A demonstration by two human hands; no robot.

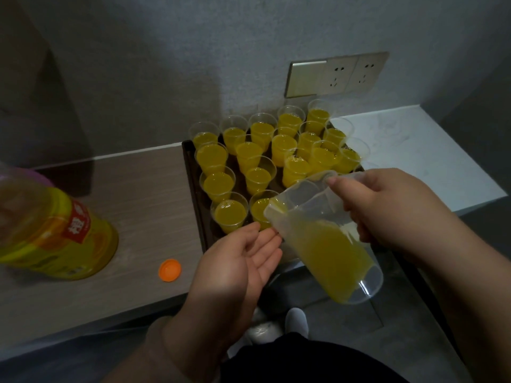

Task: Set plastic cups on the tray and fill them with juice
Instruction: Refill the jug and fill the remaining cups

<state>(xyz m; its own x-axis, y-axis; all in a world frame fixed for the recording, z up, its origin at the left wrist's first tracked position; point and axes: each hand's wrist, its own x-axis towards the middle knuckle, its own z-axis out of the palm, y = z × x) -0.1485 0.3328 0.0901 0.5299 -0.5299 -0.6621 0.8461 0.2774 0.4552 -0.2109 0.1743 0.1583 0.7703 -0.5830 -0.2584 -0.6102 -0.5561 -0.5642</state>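
A dark tray (193, 189) on the counter holds several clear plastic cups (218, 183) filled with yellow juice. My right hand (384, 214) grips a clear plastic pitcher (326, 241) by its handle. The pitcher is tilted left, and its spout pours juice into a front-row cup (261, 208). Yellow juice fills the pitcher's lower side. My left hand (243, 261) is open, palm up, just beneath the pitcher's spout at the tray's front edge. It holds nothing.
A large juice bottle (52, 233) with a yellow and red label stands uncapped at the left on the wooden counter. Its orange cap (169, 269) lies near the counter's front edge. A wall socket panel (337, 74) sits behind the tray. A white countertop (414, 150) extends to the right.
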